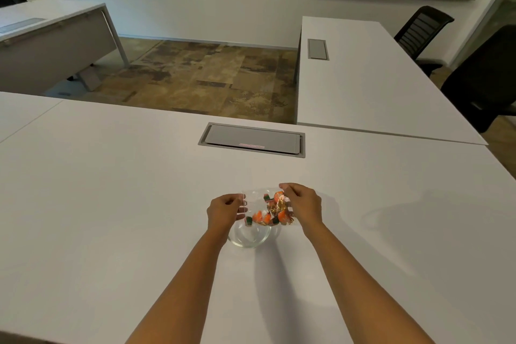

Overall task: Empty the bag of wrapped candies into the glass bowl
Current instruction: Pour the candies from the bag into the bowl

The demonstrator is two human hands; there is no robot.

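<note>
A clear plastic bag (258,201) hangs between my two hands, just above the far rim of the glass bowl (248,237). Several orange, green and gold wrapped candies (272,211) are bunched in the bag's lower right part. My left hand (226,211) pinches the bag's left edge. My right hand (300,201) pinches its upper right corner. The bowl stands on the white table (111,204), looks empty, and is partly hidden behind the bag and my left wrist.
A grey cable hatch (252,139) is set into the table beyond the bag. Another white desk (371,78) adjoins at the right, with black chairs (424,28) behind it. A third desk (50,36) stands far left across patterned carpet.
</note>
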